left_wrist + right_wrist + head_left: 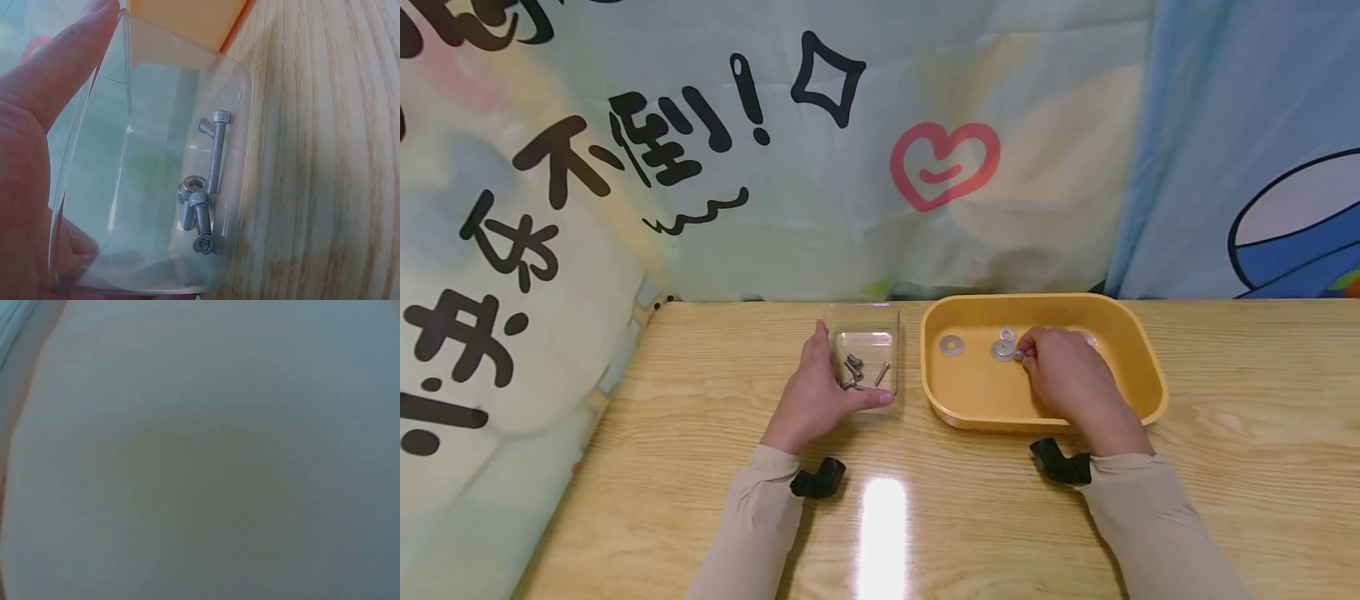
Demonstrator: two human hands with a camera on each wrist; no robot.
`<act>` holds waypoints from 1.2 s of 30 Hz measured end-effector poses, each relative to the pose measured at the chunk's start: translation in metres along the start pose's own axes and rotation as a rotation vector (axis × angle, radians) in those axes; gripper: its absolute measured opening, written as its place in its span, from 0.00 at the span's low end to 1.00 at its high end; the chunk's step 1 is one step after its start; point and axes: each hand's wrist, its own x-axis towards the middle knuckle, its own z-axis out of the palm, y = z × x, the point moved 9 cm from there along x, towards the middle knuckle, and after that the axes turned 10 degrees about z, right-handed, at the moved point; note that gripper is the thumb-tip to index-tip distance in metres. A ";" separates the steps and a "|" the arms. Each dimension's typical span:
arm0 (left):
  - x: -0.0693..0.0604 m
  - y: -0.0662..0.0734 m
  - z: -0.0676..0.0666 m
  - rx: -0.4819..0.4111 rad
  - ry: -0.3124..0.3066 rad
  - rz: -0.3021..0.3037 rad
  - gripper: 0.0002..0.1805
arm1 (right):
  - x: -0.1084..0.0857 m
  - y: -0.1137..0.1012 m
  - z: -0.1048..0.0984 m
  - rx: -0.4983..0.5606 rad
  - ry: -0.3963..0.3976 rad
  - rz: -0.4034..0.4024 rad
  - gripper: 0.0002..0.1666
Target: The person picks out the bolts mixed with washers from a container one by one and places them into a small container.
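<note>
In the head view my left hand (817,393) grips a clear plastic box (863,317) round its left and front sides, thumb along the front. Several socket head screws (217,153) lie on the box's floor, close up in the left wrist view. My right hand (1070,372) reaches into a yellow tray (981,408), its fingertips pinching a small silver metal part (1019,355), mostly hidden by the fingers. Right beside it lies a large washer (1002,350), with a smaller washer (1007,333) behind. The right wrist view is a close blur showing no detail.
Another flat washer (951,345) lies at the tray's left, and a silver piece (1087,338) shows partly behind the right hand. The box and tray stand side by side on a wooden table (700,467). A printed cloth (1037,208) hangs along the back edge.
</note>
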 end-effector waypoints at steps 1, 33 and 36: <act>0.000 0.000 0.000 0.001 -0.001 0.001 0.80 | 0.000 0.000 -0.001 0.005 0.004 0.006 0.07; -0.001 0.000 0.000 0.002 -0.009 0.025 0.79 | -0.019 -0.031 -0.018 0.128 0.202 -0.081 0.06; -0.002 0.000 -0.001 0.010 -0.008 0.032 0.79 | -0.022 -0.036 -0.015 0.133 0.195 -0.078 0.07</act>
